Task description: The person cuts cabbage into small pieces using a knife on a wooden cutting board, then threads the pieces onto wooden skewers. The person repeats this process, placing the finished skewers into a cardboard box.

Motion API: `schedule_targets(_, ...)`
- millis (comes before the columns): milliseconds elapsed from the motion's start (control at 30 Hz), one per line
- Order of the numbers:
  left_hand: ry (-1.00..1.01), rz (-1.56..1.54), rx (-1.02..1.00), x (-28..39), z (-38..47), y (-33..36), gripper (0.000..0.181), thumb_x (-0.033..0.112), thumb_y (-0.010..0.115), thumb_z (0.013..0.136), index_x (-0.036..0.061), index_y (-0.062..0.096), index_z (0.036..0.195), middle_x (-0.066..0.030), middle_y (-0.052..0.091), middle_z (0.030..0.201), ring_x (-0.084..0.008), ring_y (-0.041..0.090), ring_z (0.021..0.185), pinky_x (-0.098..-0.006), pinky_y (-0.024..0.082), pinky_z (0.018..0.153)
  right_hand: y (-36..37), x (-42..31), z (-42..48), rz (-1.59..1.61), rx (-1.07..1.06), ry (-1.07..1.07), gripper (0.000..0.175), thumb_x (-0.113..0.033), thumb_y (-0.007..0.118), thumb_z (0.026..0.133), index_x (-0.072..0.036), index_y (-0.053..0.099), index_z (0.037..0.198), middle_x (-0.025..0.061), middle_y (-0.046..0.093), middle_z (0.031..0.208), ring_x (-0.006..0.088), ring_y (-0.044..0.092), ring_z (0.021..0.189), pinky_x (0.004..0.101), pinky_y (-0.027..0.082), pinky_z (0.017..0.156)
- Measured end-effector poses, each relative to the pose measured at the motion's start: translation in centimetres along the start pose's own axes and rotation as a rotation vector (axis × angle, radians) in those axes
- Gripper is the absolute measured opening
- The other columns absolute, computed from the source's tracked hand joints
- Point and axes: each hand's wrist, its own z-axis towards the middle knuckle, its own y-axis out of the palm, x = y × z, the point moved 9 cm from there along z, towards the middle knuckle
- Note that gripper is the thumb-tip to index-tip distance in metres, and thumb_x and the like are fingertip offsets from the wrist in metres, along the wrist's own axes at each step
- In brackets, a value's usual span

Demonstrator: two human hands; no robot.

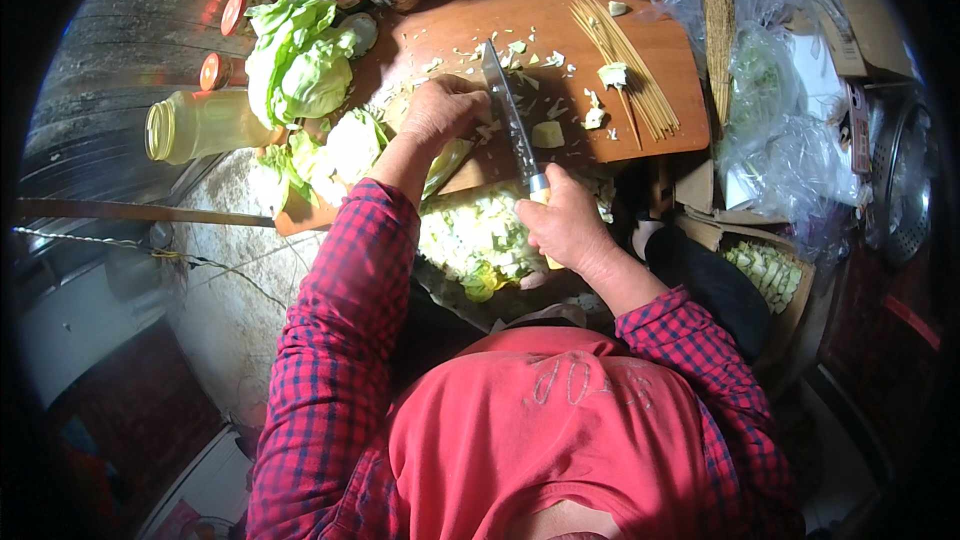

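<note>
My right hand (566, 217) is closed around the pale handle of a kitchen knife (511, 112), its blade pointing away over the wooden board (420, 37). To the left of the blade, my left hand (448, 109) is bent over the board with its fingers curled; whether it holds a piece is hidden. Cut bits and a pale chunk (548, 135) lie around the blade. Chopped cabbage (480, 236) is heaped below the board's near edge. Left of my left hand are a cabbage piece (356, 146) and a leafy cabbage head (307, 67).
Thin wooden skewers (637, 75) lie on the board's right part. A glass jar (202, 126) lies sideways at the left, near red-lidded jars (214, 72). Plastic bags (795, 157) crowd the right side, above a cardboard box (799, 292) of cut green pieces.
</note>
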Motion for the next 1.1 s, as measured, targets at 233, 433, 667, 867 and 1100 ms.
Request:
schedule_targets(233, -0.017, -0.253, 0.163, -1.2, 0.9, -1.8, 0.019, 0.015, 0.063, 0.094, -0.0018, 0.057, 0.1, -0.0135, 0.068, 0.089, -0.0252, 0.07, 0.071, -0.0363, 0.06, 0.062, 0.0, 0.1, 0.0, 0.006, -0.003, 0.019, 0.031, -0.021, 0.063, 0.079, 0.001, 0.055, 0.099, 0.0222, 0.066, 0.085, 0.0403, 0.064, 0.08, 0.0455, 0.051, 0.075)
schedule_targets(433, -0.118, -0.15, 0.086, -1.0, 0.1, -1.4, 0.022, 0.017, 0.062, 0.095, -0.0028, 0.059, 0.103, -0.0153, 0.067, 0.088, -0.0255, 0.07, 0.071, -0.0364, 0.06, 0.062, -0.1, 0.0, 0.0, 0.004, -0.002, 0.022, 0.03, -0.02, 0.063, 0.079, 0.001, 0.055, 0.099, 0.022, 0.065, 0.085, 0.0394, 0.064, 0.08, 0.0453, 0.05, 0.074)
schedule_targets(667, -0.129, -0.15, 0.122, -1.1, -0.1, -1.4, 0.03, 0.017, 0.073, 0.084, -0.0041, 0.062, 0.102, -0.0128, 0.067, 0.082, -0.0208, 0.067, 0.065, -0.0318, 0.056, 0.055, 0.1, -0.2, -0.1, 0.006, 0.006, -0.015, 0.03, -0.02, 0.063, 0.079, 0.002, 0.054, 0.098, 0.0228, 0.065, 0.084, 0.0393, 0.064, 0.079, 0.0456, 0.05, 0.073)
schedule_targets(867, -0.098, -0.155, 0.124, -0.9, -0.2, -1.3, 0.029, 0.016, 0.073, 0.083, -0.0041, 0.062, 0.101, -0.0112, 0.068, 0.081, -0.0196, 0.067, 0.065, -0.0306, 0.056, 0.055, 0.2, -0.1, 0.1, 0.007, -0.029, 0.023, 0.03, -0.019, 0.062, 0.079, 0.002, 0.053, 0.097, 0.023, 0.064, 0.083, 0.0393, 0.064, 0.078, 0.0459, 0.051, 0.073)
schedule_targets(1100, -0.085, -0.099, 0.14, -0.9, 0.0, -1.2, 0.026, 0.015, 0.072, 0.083, -0.0046, 0.062, 0.097, -0.0116, 0.069, 0.081, -0.0186, 0.067, 0.066, -0.0302, 0.056, 0.056, 0.6, 0.6, 1.4, -0.041, -0.109, 0.025, 0.029, -0.013, 0.059, 0.084, 0.0, 0.046, 0.107, 0.0074, 0.056, 0.071, 0.0137, 0.055, 0.048, 0.0305, 0.045, 0.04)
